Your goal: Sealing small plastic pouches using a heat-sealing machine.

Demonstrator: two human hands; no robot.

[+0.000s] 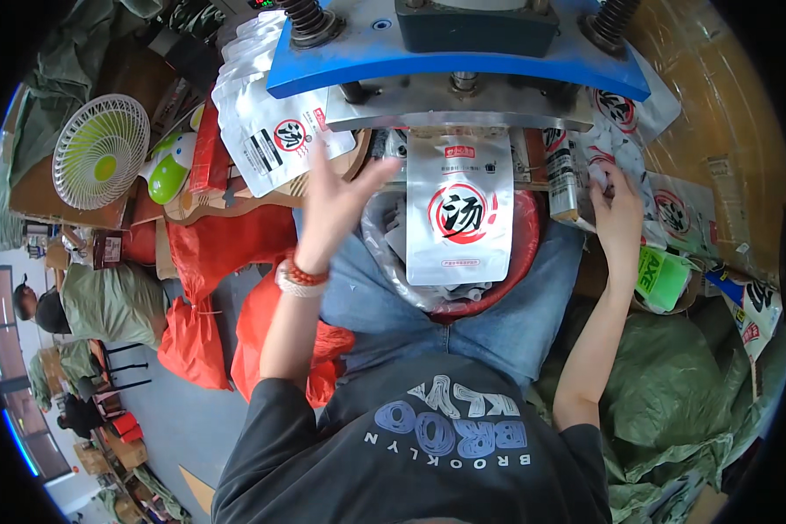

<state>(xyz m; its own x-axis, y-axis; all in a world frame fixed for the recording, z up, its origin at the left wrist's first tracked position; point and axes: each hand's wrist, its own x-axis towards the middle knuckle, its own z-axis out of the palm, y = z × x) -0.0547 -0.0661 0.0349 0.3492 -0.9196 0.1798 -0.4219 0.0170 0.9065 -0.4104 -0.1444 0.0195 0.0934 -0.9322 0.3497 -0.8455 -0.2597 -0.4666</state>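
Observation:
A silver printed pouch point(459, 253) hangs out from under the metal bar point(498, 112) of a blue press point(463, 61), its top end beneath the bar. To its left, my left hand point(336, 201) is raised with fingers spread, slightly blurred, and holds nothing. Just beyond that hand lies a fanned row of silver pouches point(258, 109). At the right of the press my right hand point(618, 199) is closed, fingers bent, on a silver pouch point(618, 150) among other pouches; its fingertips are partly hidden. Below the hanging pouch, a red tub point(526, 253) with a clear liner stands between my knees.
A white and green fan point(100, 150) stands at far left. Red plastic bags point(192, 341) lie left of my legs. A green box point(662, 279) and a dark green sack point(664, 367) are at the right. Cardboard point(734, 96) walls the right side. People sit in the left background.

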